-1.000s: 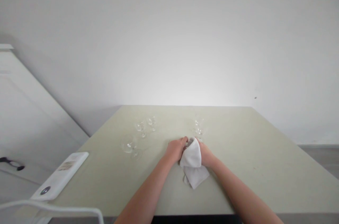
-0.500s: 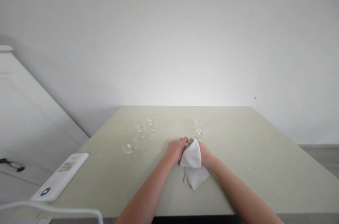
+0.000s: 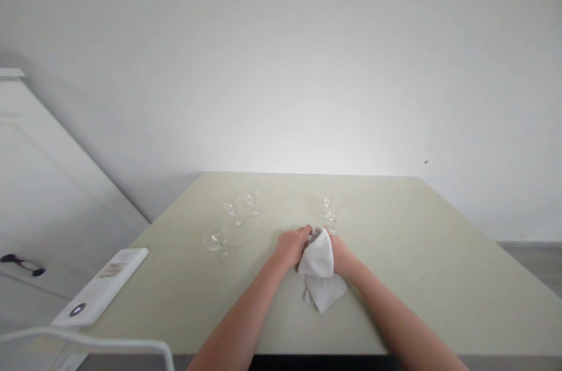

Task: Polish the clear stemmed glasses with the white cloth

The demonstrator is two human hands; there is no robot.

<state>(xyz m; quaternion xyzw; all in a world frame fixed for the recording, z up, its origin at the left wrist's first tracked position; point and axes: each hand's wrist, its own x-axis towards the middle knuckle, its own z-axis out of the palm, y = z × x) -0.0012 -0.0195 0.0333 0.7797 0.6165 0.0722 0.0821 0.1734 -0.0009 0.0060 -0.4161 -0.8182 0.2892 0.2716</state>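
Observation:
Both my hands meet at the middle of a pale green table (image 3: 417, 277). My left hand (image 3: 290, 247) is closed round a small clear glass (image 3: 312, 237), of which only a sliver shows. My right hand (image 3: 343, 257) presses a white cloth (image 3: 319, 268) against that glass, its fingers wrapped in the fabric. The cloth's loose end hangs down onto the table toward me.
Three clear stemmed glasses (image 3: 236, 210) stand to the left on the table, and another glass (image 3: 330, 210) stands just beyond my hands. A white flat device (image 3: 102, 288) lies at the table's left edge. A white cabinet (image 3: 39, 207) is on the left, a white wire frame (image 3: 88, 344) at bottom left.

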